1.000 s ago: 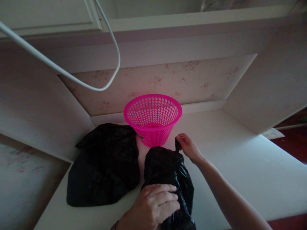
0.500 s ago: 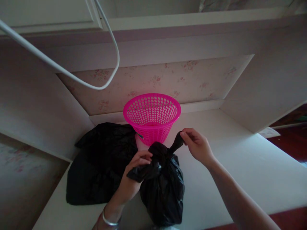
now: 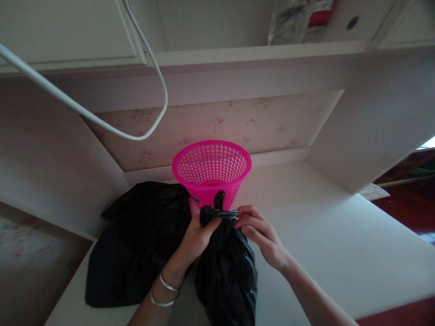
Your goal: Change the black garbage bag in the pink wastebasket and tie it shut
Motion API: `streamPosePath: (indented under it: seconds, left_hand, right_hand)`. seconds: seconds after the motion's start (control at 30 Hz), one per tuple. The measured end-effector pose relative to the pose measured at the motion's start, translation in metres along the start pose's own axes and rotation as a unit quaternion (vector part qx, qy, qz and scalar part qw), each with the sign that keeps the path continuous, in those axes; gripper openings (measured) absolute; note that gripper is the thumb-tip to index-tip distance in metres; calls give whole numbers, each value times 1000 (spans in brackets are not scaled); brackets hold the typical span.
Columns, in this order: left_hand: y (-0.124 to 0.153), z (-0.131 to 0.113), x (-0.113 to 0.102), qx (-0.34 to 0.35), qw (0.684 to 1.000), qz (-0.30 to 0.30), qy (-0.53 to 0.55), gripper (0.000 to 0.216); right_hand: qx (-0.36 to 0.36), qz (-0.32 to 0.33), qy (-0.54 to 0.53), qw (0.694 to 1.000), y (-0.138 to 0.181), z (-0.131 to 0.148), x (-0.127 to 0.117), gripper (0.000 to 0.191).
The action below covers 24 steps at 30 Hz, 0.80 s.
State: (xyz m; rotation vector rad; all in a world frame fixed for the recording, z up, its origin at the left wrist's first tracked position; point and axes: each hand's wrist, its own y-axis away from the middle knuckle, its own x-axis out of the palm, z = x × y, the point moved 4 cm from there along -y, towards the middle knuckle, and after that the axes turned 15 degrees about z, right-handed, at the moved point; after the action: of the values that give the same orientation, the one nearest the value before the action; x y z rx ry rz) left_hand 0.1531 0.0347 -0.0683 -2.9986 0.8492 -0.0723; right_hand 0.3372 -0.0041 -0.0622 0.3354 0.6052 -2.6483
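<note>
A filled black plastic bag (image 3: pixel 226 271) stands on the white desk (image 3: pixel 322 244) in front of me. My left hand (image 3: pixel 197 237) grips the bag's neck from the left, fingers closed on the twisted plastic. My right hand (image 3: pixel 260 235) pinches the bag's ears at the knot from the right. The two ears cross at the top, one tip sticking up. Just behind the knot stands a pink perforated basket (image 3: pixel 211 170), which looks empty.
A second black bag (image 3: pixel 136 240) lies flat at the desk's left corner. A white cable (image 3: pixel 102 122) hangs in a loop above. Side panels (image 3: pixel 370 131) wall the desk on both sides, with a shelf overhead.
Both hands have come together at the bag's top; the spread ears are now crossed and drawn tight at the neck. The view has tilted up a little.
</note>
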Motion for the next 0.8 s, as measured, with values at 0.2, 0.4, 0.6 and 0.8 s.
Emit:
streamPosePath:
  seconds: [0.2, 0.4, 0.6, 0.8]
  left_hand:
    - [4, -18, -1, 24, 995, -25, -93, 22]
    - [7, -26, -6, 50, 986, -29, -156, 15]
    - [5, -20, -3, 71, 989, -15, -127, 19]
    - [4, -16, 1, 51, 994, -42, -91, 12]
  right_hand:
    - [33, 163, 199, 966, -10, 8, 26, 47]
    - [49, 149, 256, 954, -10, 4, 39, 37]
    - [95, 149, 301, 937, -4, -7, 60, 48]
    - [120, 97, 333, 930, 6, -17, 67, 30]
